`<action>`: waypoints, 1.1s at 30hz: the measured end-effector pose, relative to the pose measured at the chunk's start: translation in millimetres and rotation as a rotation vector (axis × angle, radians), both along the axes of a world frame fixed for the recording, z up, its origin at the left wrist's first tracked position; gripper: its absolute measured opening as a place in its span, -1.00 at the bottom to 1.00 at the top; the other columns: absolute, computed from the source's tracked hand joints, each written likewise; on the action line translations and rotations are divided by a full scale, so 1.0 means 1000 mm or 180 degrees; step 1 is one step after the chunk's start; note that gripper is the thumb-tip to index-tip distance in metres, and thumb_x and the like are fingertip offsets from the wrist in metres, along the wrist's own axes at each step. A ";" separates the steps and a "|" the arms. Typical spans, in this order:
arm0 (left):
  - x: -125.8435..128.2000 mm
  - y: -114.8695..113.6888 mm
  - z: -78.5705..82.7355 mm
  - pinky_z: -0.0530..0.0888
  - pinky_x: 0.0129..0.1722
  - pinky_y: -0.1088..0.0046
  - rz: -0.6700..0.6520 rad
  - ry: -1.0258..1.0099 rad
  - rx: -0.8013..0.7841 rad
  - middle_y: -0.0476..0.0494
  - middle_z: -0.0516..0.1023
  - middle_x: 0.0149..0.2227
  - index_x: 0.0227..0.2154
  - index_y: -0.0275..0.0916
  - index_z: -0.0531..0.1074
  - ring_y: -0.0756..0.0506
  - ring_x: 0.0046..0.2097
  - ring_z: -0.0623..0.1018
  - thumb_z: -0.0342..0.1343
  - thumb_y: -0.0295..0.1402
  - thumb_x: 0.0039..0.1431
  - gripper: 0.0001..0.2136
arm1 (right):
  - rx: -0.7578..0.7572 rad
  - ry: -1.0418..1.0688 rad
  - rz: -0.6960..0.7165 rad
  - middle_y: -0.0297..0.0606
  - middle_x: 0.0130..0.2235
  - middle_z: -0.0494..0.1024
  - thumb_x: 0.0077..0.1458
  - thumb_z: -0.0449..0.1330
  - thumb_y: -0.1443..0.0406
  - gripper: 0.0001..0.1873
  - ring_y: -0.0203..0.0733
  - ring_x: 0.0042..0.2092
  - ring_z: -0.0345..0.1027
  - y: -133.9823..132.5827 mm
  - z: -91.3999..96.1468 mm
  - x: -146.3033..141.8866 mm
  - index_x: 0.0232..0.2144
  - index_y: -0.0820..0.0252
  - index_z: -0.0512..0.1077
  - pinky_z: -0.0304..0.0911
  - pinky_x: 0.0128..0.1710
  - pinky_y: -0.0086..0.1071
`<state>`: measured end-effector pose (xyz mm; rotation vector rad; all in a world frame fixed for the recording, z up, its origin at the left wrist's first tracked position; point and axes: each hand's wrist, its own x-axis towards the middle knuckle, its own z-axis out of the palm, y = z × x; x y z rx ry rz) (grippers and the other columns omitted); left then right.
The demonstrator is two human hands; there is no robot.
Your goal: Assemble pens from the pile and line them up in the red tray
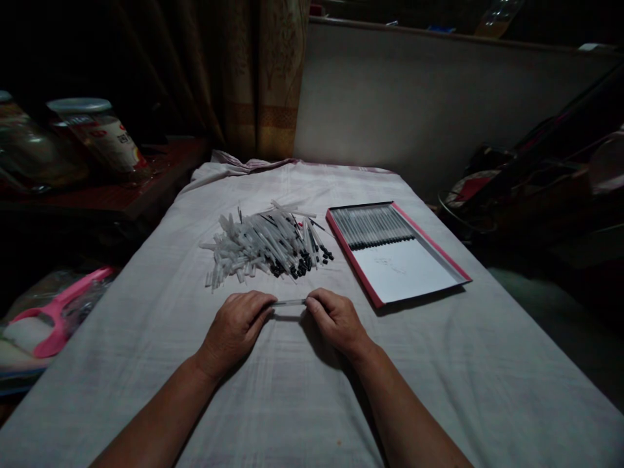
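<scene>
A clear-barrelled pen (288, 302) lies level between my two hands, a little above the cloth. My left hand (238, 323) pinches its left end, and the fingers of my right hand (336, 318) close on its right end; both ends are hidden by fingers. Just beyond them spreads a heap of loose pen parts (268, 240): clear barrels, whitish caps and black end pieces. To the right sits a shallow box (363, 276) with red sides. A row of pens (374, 225) with black ends fills its far half, side by side, and its near half shows a white bottom.
A pale cloth (273, 403) covers the table. At the left, jars (104, 133) stand on a dark red cabinet (166, 169), with a pink plastic handle (58, 312) below. A patterned curtain (263, 78) and a pale panel (390, 97) close off the back.
</scene>
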<state>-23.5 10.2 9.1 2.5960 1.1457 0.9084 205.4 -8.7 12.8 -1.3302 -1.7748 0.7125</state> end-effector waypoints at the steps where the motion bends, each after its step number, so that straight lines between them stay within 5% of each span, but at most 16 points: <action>1: 0.000 0.000 0.000 0.44 -0.19 0.31 -0.0006 -0.0006 0.0025 -0.13 0.61 -0.23 -0.13 -0.21 0.41 -0.11 -0.20 0.58 0.01 -0.34 0.33 -0.86 | -0.0010 0.0017 -0.0012 -0.34 -0.49 0.46 0.23 0.03 0.22 -0.71 -0.28 -0.43 0.33 0.000 0.000 0.000 -0.48 0.15 0.41 0.18 -0.39 -0.45; 8: -0.001 0.000 0.001 0.44 -0.18 0.33 -0.0018 -0.0091 0.0091 -0.11 0.60 -0.22 -0.12 -0.20 0.41 -0.10 -0.20 0.57 0.02 -0.36 0.33 -0.87 | -0.0116 0.0129 -0.0134 -0.36 -0.56 0.40 0.22 0.03 0.18 -0.64 -0.28 -0.48 0.30 0.002 -0.004 -0.001 -0.57 0.15 0.38 0.15 -0.45 -0.44; 13: 0.001 -0.002 0.001 0.45 -0.19 0.35 0.0022 -0.0173 0.0016 -0.11 0.61 -0.23 -0.13 -0.19 0.42 -0.09 -0.21 0.58 0.02 -0.34 0.33 -0.86 | -0.0334 0.0534 0.0032 -0.30 -0.38 0.59 0.13 0.16 0.22 -0.75 -0.24 -0.39 0.44 -0.001 -0.007 -0.005 -0.16 0.15 0.50 0.29 -0.34 -0.41; 16: 0.000 -0.001 0.000 0.45 -0.17 0.34 0.0070 -0.0121 0.0047 -0.11 0.62 -0.23 -0.13 -0.19 0.44 -0.10 -0.21 0.58 0.02 -0.31 0.32 -0.85 | -0.0163 0.0654 0.0007 -0.24 -0.31 0.63 0.10 0.18 0.25 -0.82 -0.18 -0.27 0.49 -0.001 -0.008 -0.007 -0.27 0.15 0.55 0.33 -0.23 -0.38; 19: -0.010 0.006 -0.001 0.45 -0.14 0.31 0.0284 0.0021 0.0172 -0.14 0.62 -0.22 -0.12 -0.21 0.45 -0.13 -0.18 0.58 0.02 -0.30 0.31 -0.81 | -0.0323 0.0907 -0.0156 -0.29 -0.47 0.56 0.12 0.15 0.19 -0.78 -0.23 -0.43 0.43 0.003 -0.008 -0.003 -0.42 0.17 0.52 0.30 -0.39 -0.42; 25: -0.045 0.028 0.008 0.40 -0.09 0.15 0.1324 0.0822 0.0499 -0.24 0.58 -0.11 -0.12 -0.15 0.54 -0.26 -0.08 0.52 0.02 -0.41 0.22 -0.75 | -0.0612 0.1463 -0.0661 -0.33 -0.56 0.47 0.05 0.16 0.00 -0.62 -0.32 -0.59 0.23 0.011 -0.006 0.008 -0.50 0.20 0.45 0.14 -0.59 -0.46; 33: -0.048 0.056 0.012 0.38 -0.04 0.10 0.0939 0.1428 0.0665 -0.27 0.55 -0.05 -0.19 -0.07 0.58 -0.28 -0.03 0.50 0.06 -0.45 0.16 -0.75 | -0.0725 0.1753 -0.0762 -0.31 -0.54 0.49 -0.09 0.24 -0.01 -0.61 -0.32 -0.58 0.25 0.011 -0.001 0.007 -0.46 0.22 0.47 0.18 -0.57 -0.43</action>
